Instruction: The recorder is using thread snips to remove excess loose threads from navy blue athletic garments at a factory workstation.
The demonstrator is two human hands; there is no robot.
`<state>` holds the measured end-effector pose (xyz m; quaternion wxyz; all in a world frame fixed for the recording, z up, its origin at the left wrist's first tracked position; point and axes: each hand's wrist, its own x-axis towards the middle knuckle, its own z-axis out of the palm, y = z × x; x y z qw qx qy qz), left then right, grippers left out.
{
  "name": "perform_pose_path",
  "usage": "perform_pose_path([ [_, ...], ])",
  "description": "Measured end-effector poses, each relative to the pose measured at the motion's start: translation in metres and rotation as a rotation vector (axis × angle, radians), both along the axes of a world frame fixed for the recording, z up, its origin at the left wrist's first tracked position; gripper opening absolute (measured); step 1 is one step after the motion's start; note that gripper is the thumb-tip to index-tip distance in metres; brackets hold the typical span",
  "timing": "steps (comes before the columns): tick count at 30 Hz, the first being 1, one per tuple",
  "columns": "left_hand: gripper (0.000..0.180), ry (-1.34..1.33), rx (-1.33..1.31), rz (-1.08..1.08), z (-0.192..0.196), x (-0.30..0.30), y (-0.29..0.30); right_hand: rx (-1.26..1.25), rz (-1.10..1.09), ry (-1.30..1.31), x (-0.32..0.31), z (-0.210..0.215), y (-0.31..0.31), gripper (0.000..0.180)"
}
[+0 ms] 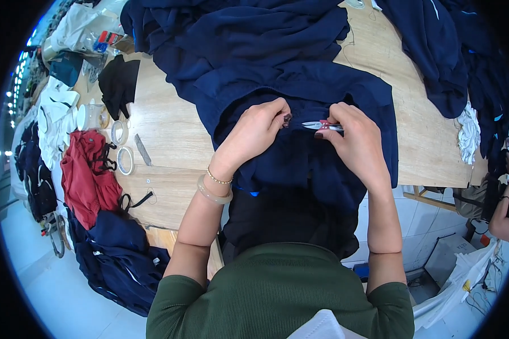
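Observation:
A navy garment (345,164) with a gathered, elastic-looking waistband lies open at the table's near edge and hangs over it. My left hand (257,130) is inside the waist opening, its thumb and fingers pinched on the garment's edge; whether a thread is also between the fingertips is too small to tell. My right hand (359,135) grips small thread snips (316,125), their pointed metal blades aimed left toward my left fingertips. A short gap separates the blade tips from those fingers.
More navy garments (237,34) pile up beyond, with others (435,62) at the far right. Left on the wooden table (175,141) are tape rolls (125,160), a grey blade-like strip (143,150) and black fabric (119,85). Red cloth (87,175) hangs at the left edge. Another person's arm (503,214) shows far right.

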<state>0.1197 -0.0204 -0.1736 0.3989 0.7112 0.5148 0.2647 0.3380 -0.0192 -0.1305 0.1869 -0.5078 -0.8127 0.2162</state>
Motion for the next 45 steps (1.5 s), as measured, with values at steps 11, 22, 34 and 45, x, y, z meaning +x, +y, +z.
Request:
perform_pose_path([
  [11, 0.007, 0.025, -0.021, 0.011, 0.002, 0.000, 0.001, -0.007, -0.015, 0.011, -0.006, -0.007, 0.007, 0.028],
  [22, 0.005, 0.017, -0.030, 0.031, -0.002, 0.000, 0.003, -0.044, -0.040, 0.027, -0.007, -0.004, 0.009, 0.029],
  [34, 0.005, -0.058, -0.027, 0.041, -0.007, -0.001, 0.003, -0.082, -0.042, -0.015, -0.011, 0.000, 0.016, 0.028],
  [45, 0.007, -0.155, -0.009, 0.050, -0.014, -0.001, 0.003, -0.099, 0.012, -0.035, -0.012, -0.003, 0.018, 0.028],
])
